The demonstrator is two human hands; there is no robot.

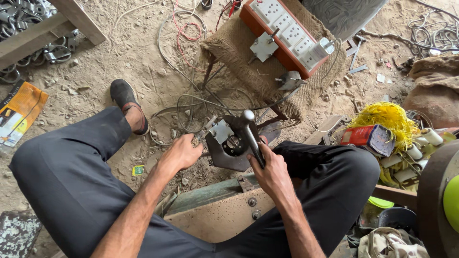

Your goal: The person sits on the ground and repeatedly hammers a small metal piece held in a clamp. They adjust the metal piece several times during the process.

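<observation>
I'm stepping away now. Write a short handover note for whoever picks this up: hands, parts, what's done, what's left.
Left hand: closed around a small part at the left edge of the dark metal press, by the square metal plate on it.
Right hand: gripping the press's black lever handle, which is raised.
Similar plates: one on the orange socket board, one on the burlap below it.
Done: plate seated on the press.
Left: likely pulling the lever down; I cannot tell whether this plate has been pressed.
</observation>
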